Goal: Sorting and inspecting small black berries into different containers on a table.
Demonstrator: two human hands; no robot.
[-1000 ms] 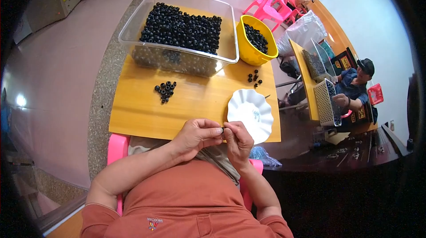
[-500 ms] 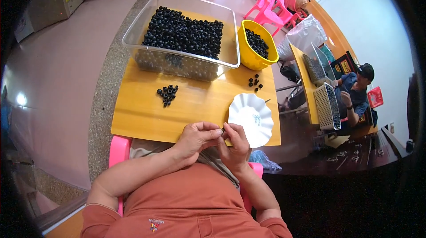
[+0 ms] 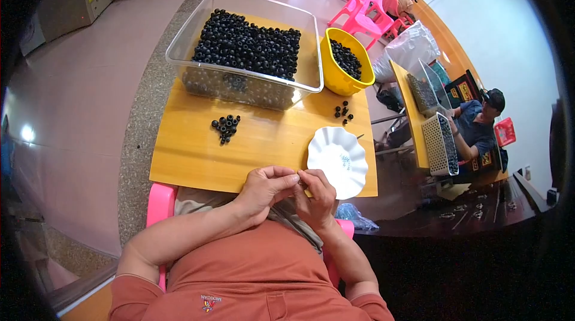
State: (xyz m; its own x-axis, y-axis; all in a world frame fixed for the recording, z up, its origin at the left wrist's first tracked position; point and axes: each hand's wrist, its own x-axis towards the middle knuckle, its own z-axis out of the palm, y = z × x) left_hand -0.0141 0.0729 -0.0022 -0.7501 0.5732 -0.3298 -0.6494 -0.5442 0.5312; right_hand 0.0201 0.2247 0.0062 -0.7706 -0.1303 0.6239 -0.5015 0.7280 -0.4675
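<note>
My left hand [image 3: 262,191] and my right hand [image 3: 317,196] meet at the fingertips over the table's near edge. Thumb and forefinger of each are pinched on one small black bead, mostly covered by the fingers. Right beside my right hand is a white scalloped dish [image 3: 340,156], with some small pale greenish marks or bits in its middle. A loose cluster of black beads with holes [image 3: 226,127] lies on the yellow wooden table [image 3: 263,150], beyond my left hand. A smaller group of black beads [image 3: 342,110] lies beyond the dish.
At the table's back stands a large clear plastic tub [image 3: 308,75] of black beads, with a yellow basin [image 3: 347,84] of beads to its right. A thin dark stick [image 3: 360,136] pokes out by the dish. Further right, a co-worker [image 3: 477,120] sits behind a white perforated basket [image 3: 440,144].
My right fingers have closed further over the bead, so less of it shows. The co-worker at the right has shifted an arm toward the basket. The table's things stay put.
</note>
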